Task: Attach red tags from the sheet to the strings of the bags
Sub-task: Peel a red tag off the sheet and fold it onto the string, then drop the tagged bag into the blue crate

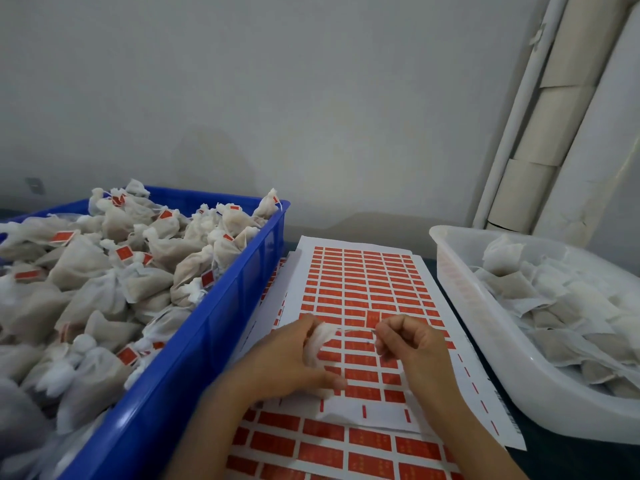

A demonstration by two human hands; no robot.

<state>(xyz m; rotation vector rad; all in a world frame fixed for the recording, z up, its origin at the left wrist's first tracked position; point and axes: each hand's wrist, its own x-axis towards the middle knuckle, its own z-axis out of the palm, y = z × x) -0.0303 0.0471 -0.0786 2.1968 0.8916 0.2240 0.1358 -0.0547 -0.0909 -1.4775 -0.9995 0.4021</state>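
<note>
Fingers (388, 332) on string (356, 330) between blue crate (207, 341), white tub (485, 323)

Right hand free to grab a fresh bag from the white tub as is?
Probably not yet: the right hand is pinching the string of the bag gripped by the left hand. The path to the white tub looks unobstructed.

I'm seeing two crates sitting either side of the top tag sheet (360, 289): one blue crate (214, 323) to its left, one white tub (485, 327) to its right. At least three sheets are stacking up there. Two hands are hovering over it, sharing one bag (317, 341). Bags and red tags are piling up way past counting.
</note>
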